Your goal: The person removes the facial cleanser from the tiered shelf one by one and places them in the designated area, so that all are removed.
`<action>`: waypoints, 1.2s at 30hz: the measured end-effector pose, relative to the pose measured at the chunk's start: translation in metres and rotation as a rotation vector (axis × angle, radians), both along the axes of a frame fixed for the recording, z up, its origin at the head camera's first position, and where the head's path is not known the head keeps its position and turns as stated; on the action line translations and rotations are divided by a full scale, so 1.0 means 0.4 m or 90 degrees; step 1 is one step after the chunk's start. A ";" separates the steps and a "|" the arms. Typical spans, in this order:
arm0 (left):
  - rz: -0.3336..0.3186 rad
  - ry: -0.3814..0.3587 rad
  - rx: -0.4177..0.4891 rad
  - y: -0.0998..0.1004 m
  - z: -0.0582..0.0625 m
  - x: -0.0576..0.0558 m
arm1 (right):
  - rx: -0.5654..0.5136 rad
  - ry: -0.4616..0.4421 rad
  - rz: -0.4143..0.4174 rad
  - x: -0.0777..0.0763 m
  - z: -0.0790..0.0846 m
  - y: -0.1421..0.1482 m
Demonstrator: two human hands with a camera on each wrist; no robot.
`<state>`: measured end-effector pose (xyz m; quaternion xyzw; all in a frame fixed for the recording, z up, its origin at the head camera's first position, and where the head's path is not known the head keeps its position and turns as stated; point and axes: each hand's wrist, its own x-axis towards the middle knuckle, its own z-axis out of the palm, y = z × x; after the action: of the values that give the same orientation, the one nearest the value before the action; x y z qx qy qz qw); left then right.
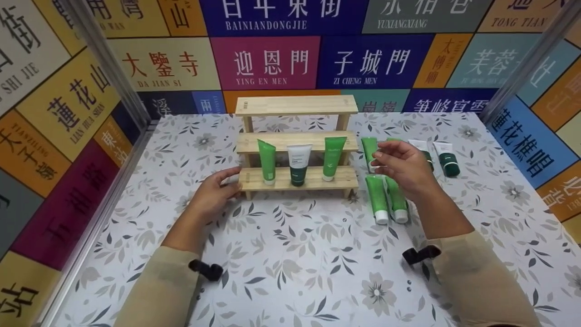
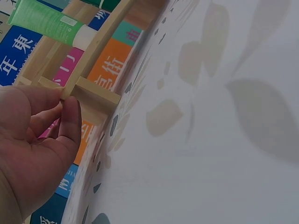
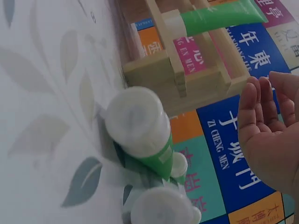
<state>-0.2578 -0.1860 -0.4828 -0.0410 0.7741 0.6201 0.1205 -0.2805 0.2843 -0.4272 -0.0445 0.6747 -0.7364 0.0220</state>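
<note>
A three-step wooden rack [image 1: 297,104] stands on the table. On its lowest step stand a green tube [image 1: 267,159], a white and dark-green tube [image 1: 298,159] and another green tube [image 1: 334,156], caps down. My left hand [image 1: 213,194] pinches the left end of that step between thumb and fingers, seen close in the left wrist view [image 2: 42,135]. To the right of the rack, my right hand [image 1: 406,170] hovers over several lying green tubes [image 1: 376,197], its fingers loosely bent and holding nothing. It hides parts of the tubes behind it.
Right of my right hand lies a white and dark-green tube [image 1: 448,163], with a similar tube [image 1: 418,144] partly covered by the hand. A leaf-patterned cloth [image 1: 281,272] covers the table. Panels with large characters [image 1: 265,61] wall in the back and sides.
</note>
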 end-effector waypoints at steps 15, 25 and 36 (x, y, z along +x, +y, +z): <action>-0.002 0.008 0.014 0.005 0.000 -0.002 | 0.004 0.020 0.039 0.004 0.053 -0.095; 0.002 -0.009 0.007 0.000 0.007 -0.003 | -0.008 0.042 0.042 -0.009 0.061 -0.130; -0.009 -0.010 -0.004 -0.003 0.002 0.001 | 0.050 0.060 0.028 -0.012 0.059 -0.166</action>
<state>-0.2573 -0.1873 -0.4819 -0.0407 0.7756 0.6163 0.1306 -0.2853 0.2178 -0.4038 -0.0935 0.7021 -0.7058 0.0082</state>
